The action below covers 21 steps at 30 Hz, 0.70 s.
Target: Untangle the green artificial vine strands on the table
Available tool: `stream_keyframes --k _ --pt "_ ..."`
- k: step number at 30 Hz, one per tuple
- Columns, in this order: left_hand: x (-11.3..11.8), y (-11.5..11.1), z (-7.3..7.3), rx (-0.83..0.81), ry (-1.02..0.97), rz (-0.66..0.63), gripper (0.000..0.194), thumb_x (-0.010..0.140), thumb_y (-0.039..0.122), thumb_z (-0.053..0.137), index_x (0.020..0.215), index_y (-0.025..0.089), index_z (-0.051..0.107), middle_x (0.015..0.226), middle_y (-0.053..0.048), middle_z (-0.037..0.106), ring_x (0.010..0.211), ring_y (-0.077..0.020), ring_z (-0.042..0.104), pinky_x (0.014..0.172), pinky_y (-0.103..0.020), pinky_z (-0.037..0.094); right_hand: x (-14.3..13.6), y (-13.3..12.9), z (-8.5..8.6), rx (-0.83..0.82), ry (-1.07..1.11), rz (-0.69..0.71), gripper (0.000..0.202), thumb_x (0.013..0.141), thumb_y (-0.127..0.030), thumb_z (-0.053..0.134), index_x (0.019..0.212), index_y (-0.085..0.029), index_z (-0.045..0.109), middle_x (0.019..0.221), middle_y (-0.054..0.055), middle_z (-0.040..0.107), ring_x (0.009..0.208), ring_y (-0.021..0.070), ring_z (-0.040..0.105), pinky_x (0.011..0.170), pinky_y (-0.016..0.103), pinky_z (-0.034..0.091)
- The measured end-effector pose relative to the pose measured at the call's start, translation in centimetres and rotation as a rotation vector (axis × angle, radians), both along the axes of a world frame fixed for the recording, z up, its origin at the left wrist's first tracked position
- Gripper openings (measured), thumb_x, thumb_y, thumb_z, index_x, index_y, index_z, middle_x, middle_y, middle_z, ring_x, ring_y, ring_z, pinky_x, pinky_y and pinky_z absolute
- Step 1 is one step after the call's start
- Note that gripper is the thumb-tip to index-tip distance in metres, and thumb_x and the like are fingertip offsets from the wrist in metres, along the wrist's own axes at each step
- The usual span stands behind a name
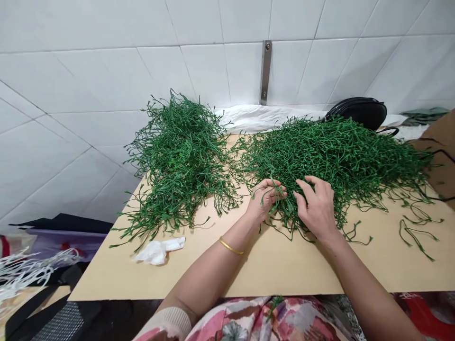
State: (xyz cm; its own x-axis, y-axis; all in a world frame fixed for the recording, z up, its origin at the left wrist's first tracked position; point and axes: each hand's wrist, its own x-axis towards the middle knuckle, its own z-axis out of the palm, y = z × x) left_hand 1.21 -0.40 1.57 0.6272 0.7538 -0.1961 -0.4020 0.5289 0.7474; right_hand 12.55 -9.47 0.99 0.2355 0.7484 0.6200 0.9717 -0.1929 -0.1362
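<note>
Thin green cords with small knobbed ends make up a large heap (334, 151) at the right of the tan board. At this heap's near left edge, my left hand (265, 199) is palm up with its fingers curled round a few green cords (273, 187). Just to its right, my right hand (316, 206) hovers over or touches the heap, its thumb and forefinger apart and no cord visibly gripped between them. A second pile of green cords (185, 156) lies to the left, with some strands stretching across towards the larger heap.
A crumpled white tissue (159, 251) lies on the board (284, 274) near its left side. Loose cords (419, 237) are scattered at the right. Behind the heap sit a black pouch (357, 112) and white sheeting (256, 117) against the tiled wall. White cords (35, 265) hang lower left.
</note>
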Motion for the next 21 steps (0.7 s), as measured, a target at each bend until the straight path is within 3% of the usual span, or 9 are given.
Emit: stream_keyframes --k 6,13,18,21 --pt "0.1 0.2 -0.6 -0.004 -0.004 -0.001 0.025 0.053 0.015 0.068 0.074 0.013 0.053 0.062 0.001 0.058 0.056 -0.0095 0.057 0.066 -0.027 0.047 -0.5 0.7 0.2 -0.013 0.065 0.178 0.033 0.08 -0.017 0.045 0.112 -0.02 0.054 0.11 0.01 0.052 0.103 0.0245 0.043 0.084 0.039 0.036" --pt "0.2 0.4 -1.1 -0.014 -0.002 0.025 0.024 0.055 0.019 0.068 0.072 0.014 0.053 0.058 0.004 0.055 0.05 -0.0049 0.051 0.054 -0.019 0.041 -1.1 1.1 0.6 -0.025 0.232 0.318 0.031 0.081 -0.019 0.047 0.11 -0.02 0.056 0.104 0.008 0.058 0.099 0.0221 0.046 0.084 0.038 0.037" --pt "0.1 0.1 -0.5 -0.011 0.052 -0.005 0.028 0.051 0.02 0.071 0.069 0.014 0.051 0.056 0.004 0.056 0.05 -0.0086 0.056 0.057 -0.024 0.046 -0.5 2.1 0.1 0.134 0.57 0.319 0.015 0.082 -0.023 0.047 0.079 -0.019 0.062 0.082 0.006 0.062 0.084 0.0189 0.053 0.078 0.034 0.042" --pt "0.0 0.0 -0.4 0.03 0.06 -0.067 0.027 0.053 0.022 0.07 0.069 0.014 0.05 0.058 0.002 0.058 0.052 -0.0107 0.059 0.061 -0.027 0.047 0.1 2.8 -0.2 0.106 0.877 0.319 0.015 0.077 -0.027 0.051 0.069 -0.018 0.06 0.075 0.005 0.062 0.074 0.0175 0.055 0.072 0.032 0.043"
